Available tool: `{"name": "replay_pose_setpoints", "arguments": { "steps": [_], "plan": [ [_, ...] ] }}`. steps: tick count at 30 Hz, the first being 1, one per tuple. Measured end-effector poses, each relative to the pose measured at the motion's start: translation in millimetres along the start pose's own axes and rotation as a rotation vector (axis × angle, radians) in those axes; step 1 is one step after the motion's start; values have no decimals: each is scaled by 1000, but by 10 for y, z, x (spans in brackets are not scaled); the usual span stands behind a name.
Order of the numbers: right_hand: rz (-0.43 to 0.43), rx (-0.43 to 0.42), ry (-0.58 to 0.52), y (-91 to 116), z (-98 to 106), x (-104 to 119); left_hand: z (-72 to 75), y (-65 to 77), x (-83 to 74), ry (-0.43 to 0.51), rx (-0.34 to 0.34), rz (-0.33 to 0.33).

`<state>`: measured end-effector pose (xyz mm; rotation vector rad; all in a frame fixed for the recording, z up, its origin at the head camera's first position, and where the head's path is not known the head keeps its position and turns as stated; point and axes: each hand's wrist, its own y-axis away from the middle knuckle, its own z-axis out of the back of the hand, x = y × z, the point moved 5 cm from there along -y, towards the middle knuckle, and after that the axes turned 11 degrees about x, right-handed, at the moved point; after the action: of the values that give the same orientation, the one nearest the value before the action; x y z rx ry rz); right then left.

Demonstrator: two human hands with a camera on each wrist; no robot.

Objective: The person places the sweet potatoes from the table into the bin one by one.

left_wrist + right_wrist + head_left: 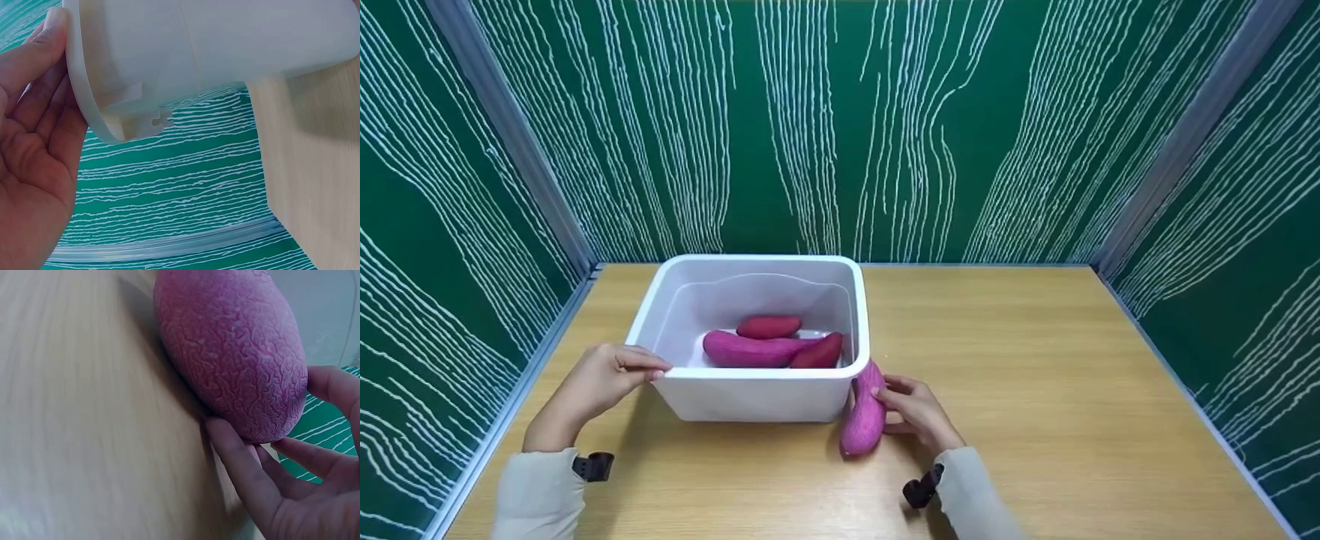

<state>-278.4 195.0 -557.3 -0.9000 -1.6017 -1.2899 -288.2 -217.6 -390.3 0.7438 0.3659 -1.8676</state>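
A white plastic bin (757,397) stands on the table, and its near left rim corner is pinched by my left hand (604,379). The left wrist view shows the thumb and fingers of that hand on the bin's rim (84,73). Beside the bin's near right corner lies a pink, wrinkled sweet potato (864,420). My right hand (915,409) grips it from the right. In the right wrist view, the fingers touch the sweet potato (236,354) on both sides. Inside the bin rest a long pink sweet potato (750,350) and two dark red ones (769,326).
The wooden tabletop (1035,375) extends to the right of the bin. Green panels with white wavy lines (840,150) enclose the back and sides, joined by metal posts (1170,142). Metal edging (510,420) runs along the table's left side.
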Motion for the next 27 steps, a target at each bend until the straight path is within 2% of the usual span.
{"name": "replay_pose_setpoints", "arguments": {
  "steps": [8,17,27],
  "plan": [
    [17,-18,-5,15,-33,-21,-5,11,-1,12,18,19],
    [48,-37,-17,32,-23,-31,3,14,-26,-35,-29,-46],
    [60,-106,-20,35,-26,-34,0,6,-17,-22,-11,-5]
  ]
}}
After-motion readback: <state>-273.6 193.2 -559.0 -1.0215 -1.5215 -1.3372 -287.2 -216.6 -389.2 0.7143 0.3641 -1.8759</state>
